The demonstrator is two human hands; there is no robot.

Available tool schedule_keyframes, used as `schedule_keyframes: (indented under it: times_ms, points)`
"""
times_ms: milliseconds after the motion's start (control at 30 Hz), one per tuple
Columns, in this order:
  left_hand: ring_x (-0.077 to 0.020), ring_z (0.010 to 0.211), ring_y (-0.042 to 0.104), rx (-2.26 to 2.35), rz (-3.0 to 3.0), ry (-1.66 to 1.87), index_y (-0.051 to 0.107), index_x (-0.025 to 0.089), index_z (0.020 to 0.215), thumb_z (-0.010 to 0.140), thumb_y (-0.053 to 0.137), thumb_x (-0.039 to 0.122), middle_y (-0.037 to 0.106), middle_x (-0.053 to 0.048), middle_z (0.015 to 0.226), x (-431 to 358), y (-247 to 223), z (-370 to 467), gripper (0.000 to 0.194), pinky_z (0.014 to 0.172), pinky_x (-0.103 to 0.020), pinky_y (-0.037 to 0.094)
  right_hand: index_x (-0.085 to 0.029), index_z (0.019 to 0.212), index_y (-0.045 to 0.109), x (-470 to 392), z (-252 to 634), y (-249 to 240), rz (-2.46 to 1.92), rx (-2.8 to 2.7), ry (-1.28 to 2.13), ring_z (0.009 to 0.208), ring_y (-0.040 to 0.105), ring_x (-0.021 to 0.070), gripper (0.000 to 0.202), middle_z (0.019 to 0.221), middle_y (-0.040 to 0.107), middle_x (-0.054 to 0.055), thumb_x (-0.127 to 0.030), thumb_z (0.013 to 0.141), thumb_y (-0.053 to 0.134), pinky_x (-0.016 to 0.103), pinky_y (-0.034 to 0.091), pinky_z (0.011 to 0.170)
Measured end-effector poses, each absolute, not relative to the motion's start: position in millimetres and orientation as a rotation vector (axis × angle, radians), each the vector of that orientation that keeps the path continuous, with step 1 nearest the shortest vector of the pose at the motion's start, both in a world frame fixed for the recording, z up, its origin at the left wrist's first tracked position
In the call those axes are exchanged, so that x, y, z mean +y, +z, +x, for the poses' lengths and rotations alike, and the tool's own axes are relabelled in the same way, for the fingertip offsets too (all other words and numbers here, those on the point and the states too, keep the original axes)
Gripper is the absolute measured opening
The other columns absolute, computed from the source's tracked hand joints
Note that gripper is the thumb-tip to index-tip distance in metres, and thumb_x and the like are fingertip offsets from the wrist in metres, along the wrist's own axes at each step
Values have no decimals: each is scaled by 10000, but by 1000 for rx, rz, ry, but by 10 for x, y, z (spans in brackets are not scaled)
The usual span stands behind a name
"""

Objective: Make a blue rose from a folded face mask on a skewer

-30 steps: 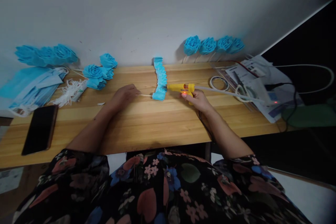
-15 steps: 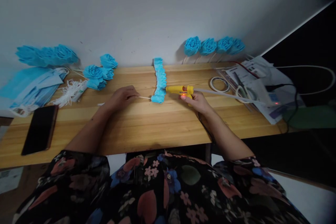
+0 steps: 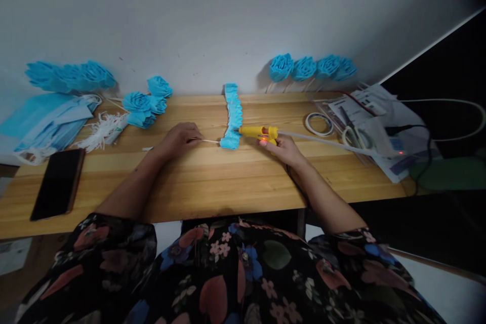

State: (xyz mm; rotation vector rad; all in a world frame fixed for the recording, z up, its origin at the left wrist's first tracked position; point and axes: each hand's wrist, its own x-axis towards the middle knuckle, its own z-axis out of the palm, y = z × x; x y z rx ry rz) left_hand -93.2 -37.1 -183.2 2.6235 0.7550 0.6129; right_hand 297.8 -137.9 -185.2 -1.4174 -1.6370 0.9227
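My left hand [image 3: 183,140] pinches a thin pale stick [image 3: 210,141] whose far end meets the lower end of a ruffled blue strip [image 3: 233,111]. The strip lies lengthwise on the wooden table [image 3: 197,182], its upper end towards the wall. My right hand [image 3: 281,149] is closed around a yellow glue gun [image 3: 256,132], which has a lit red light and a clear glue stick [image 3: 319,139] at its back. The gun's nozzle points left and is at the strip's right edge, just above the stick; whether it touches cannot be told.
Blue flowers [image 3: 137,102] and white loops [image 3: 99,131] lie left, near blue masks [image 3: 49,116] and a phone [image 3: 57,184]. More flowers [image 3: 281,67] lean at the back right. A tape roll [image 3: 319,124], papers [image 3: 395,162] and a power strip [image 3: 381,136] lie right.
The view has shifted slightly. The glue gun's nozzle has moved slightly down along the strip's right edge. Both hands keep their holds.
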Motion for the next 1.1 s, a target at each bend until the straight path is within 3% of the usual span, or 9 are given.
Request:
schedule_keyframes:
  times_ms: [100, 333, 700, 900, 1100]
  points:
    - [-214, 836, 686, 744, 2623, 614, 854, 187, 980, 1090, 579, 373, 782, -87, 919, -340, -1852, -934, 350, 780, -313, 511, -188, 898, 831, -1383, 2973, -1852, -1407, -1585, 957, 836, 677, 258, 727, 891, 766, 80, -899, 766, 758, 370, 548, 769]
    - [-226, 849, 697, 737, 2602, 617, 863, 185, 988, 1102, 567, 400, 785, -100, 928, -322, -1868, -940, 383, 777, -323, 511, -189, 839, 804, -1398, 2936, -1792, -1441, -1608, 1026, 713, 606, 211, 678, 747, 690, 40, -861, 754, 783, 324, 488, 652]
    - [-220, 872, 688, 727, 2581, 602, 847, 182, 993, 1149, 523, 497, 776, -109, 937, -320, -1865, -941, 479, 806, -325, 520, -184, 1029, 845, -1403, 2817, -1666, -1464, -1784, 965, 833, 714, 268, 577, 923, 803, 77, -722, 881, 700, 360, 522, 736]
    - [-198, 916, 651, 765, 2570, 537, 833, 144, 1037, 1172, 492, 444, 756, -70, 976, -371, -1783, -937, 473, 852, -319, 489, -204, 1145, 855, -1402, 2819, -1655, -1449, -1787, 901, 887, 730, 293, 583, 1003, 835, 93, -715, 906, 704, 401, 558, 790]
    - [-203, 902, 647, 770, 2552, 529, 835, 173, 1019, 1140, 532, 411, 754, -65, 967, -366, -1778, -934, 404, 842, -326, 497, -194, 968, 841, -1368, 2873, -1722, -1416, -1617, 932, 857, 704, 275, 626, 909, 796, 77, -796, 817, 754, 392, 558, 794]
